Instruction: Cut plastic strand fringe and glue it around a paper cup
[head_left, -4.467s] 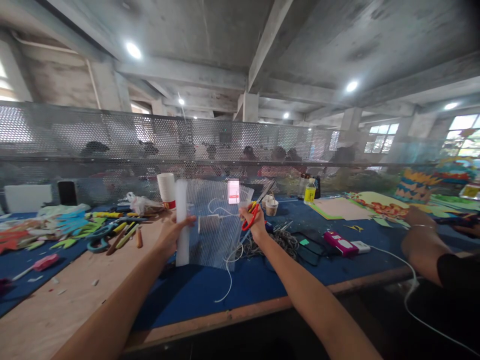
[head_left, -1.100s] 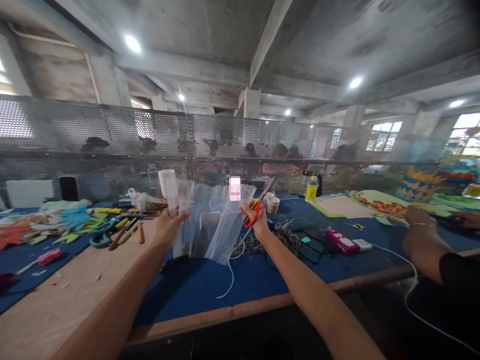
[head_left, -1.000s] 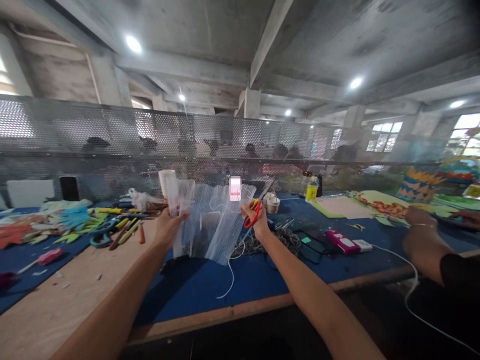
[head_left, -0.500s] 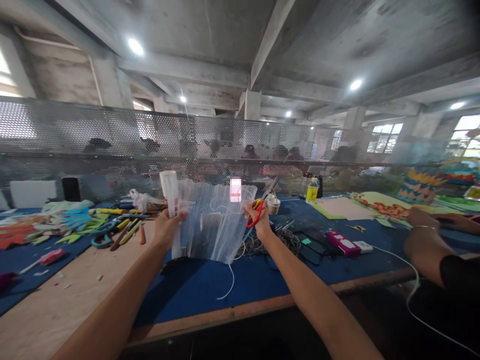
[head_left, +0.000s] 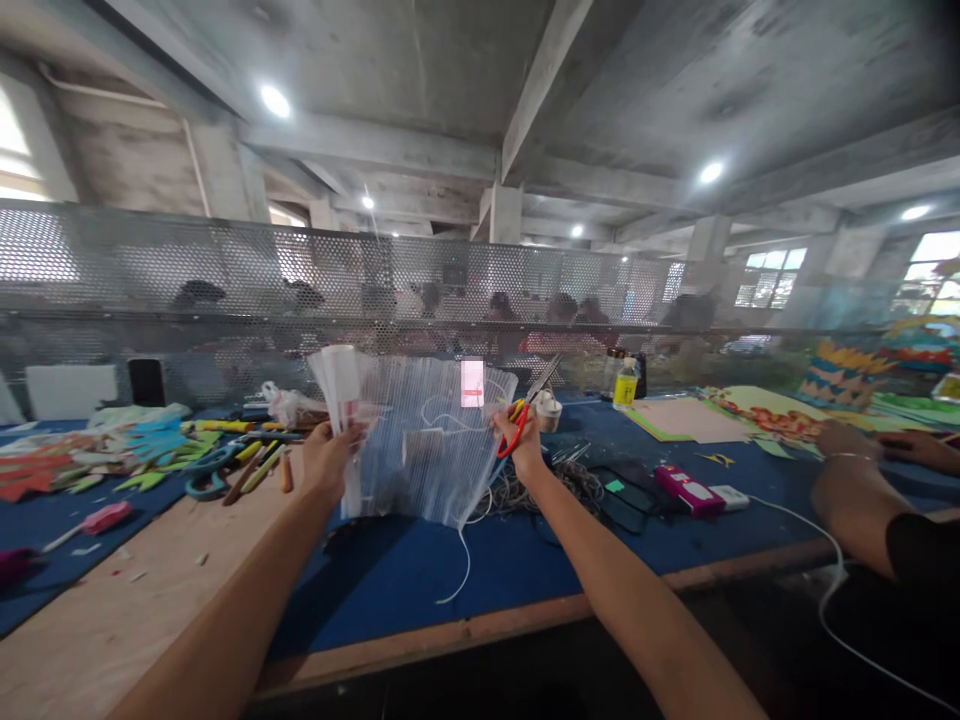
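Note:
A pleated, see-through plastic sheet (head_left: 390,410) is stretched upright between my two hands. My left hand (head_left: 328,462) is closed on its left side, where the folds bunch together. At the sheet's right edge, my right hand (head_left: 519,440) has its fingers closed round red-handled scissors (head_left: 514,432), whose blades point up and to the right; the fingertips are also near the sheet. A white cord (head_left: 466,570) hangs below the sheet onto the blue mat (head_left: 390,590). Through the plastic shows a pale roll (head_left: 422,447).
Tools and coloured cut pieces (head_left: 150,440) lie at the left. Tangled grey cord (head_left: 574,485) is right of centre, with a yellow bottle (head_left: 624,385) behind and a magenta device (head_left: 688,490) farther right. Another person's arm (head_left: 847,495) rests at the right.
The pleats by my left hand have fanned out farther to the left, and that hand has shifted slightly left. My right hand stays nearly in place with the scissors.

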